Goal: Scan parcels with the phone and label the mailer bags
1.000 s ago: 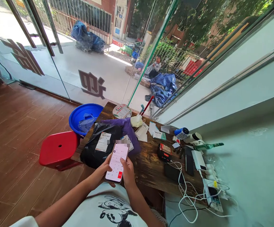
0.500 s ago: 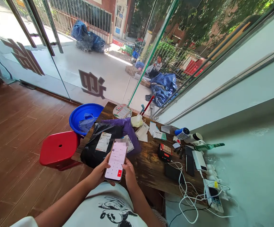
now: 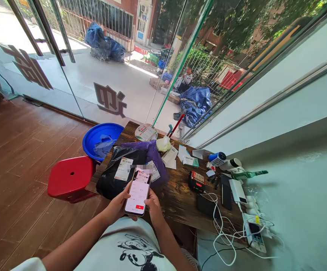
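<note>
A smartphone (image 3: 137,194) lies between my two hands, above the near edge of a dark wooden table (image 3: 177,205). My left hand (image 3: 120,201) is closed round its left side, thumb on the edge of the screen. On the other side my right hand (image 3: 153,205) grips the phone, its thumb over the lower right of the screen. The screen shows a camera-like picture at the top and a red button near the bottom. Just beyond the phone lie a black plastic parcel (image 3: 107,177) with a white label and a purple parcel (image 3: 149,152), partly covered by the phone.
Left of the table stand a red stool (image 3: 70,177) and a blue basin (image 3: 91,137). On the table's right are a label printer-like black and red device (image 3: 196,182), a green bottle (image 3: 246,175) and tangled white cables (image 3: 222,229). Outside the glass, a person (image 3: 186,77) sits by blue sacks.
The phone's screen has switched from a number keypad to a page with a picture at the top and a red button below. My right thumb has shifted slightly down and left.
</note>
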Available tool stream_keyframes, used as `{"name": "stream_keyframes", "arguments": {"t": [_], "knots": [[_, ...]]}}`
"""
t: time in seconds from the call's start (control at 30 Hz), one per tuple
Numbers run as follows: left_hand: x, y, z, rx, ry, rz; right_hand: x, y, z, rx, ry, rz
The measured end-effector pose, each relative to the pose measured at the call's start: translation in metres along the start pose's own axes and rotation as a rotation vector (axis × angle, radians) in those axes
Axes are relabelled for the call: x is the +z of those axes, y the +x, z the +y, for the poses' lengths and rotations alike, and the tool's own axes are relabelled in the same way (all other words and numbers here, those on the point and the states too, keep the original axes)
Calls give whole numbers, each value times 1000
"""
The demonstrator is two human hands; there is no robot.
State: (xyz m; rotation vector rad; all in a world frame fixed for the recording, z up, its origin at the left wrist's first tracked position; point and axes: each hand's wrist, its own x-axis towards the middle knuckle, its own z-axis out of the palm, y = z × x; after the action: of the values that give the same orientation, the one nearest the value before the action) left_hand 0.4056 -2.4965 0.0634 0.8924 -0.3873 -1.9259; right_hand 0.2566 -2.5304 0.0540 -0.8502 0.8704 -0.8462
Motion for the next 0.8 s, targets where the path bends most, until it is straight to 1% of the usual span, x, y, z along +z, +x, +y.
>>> {"name": "stream_keyframes", "arguments": {"t": [0.1, 0.17, 0.23, 0.47, 0.7, 0.8], "knots": [[-2, 1, 0, -3, -24, -12, -2, -3, -1, -22, -65, -86], [-2, 1, 0, 17, -35, -21, -3, -5, -2, -47, -104, -159], [-2, 0, 1, 39, -36, -29, -3, -6, -1, -64, -125, -197], [-3, 1, 1, 36, -10, -17, -5, -4, 3, -97, -174, -218], [-8, 4, -2, 18, -27, -37, -6, -3, 8, -54, -164, -182], [-9, 3, -2, 11, -32, -44, -6, -2, 9, -53, -156, -186]]}}
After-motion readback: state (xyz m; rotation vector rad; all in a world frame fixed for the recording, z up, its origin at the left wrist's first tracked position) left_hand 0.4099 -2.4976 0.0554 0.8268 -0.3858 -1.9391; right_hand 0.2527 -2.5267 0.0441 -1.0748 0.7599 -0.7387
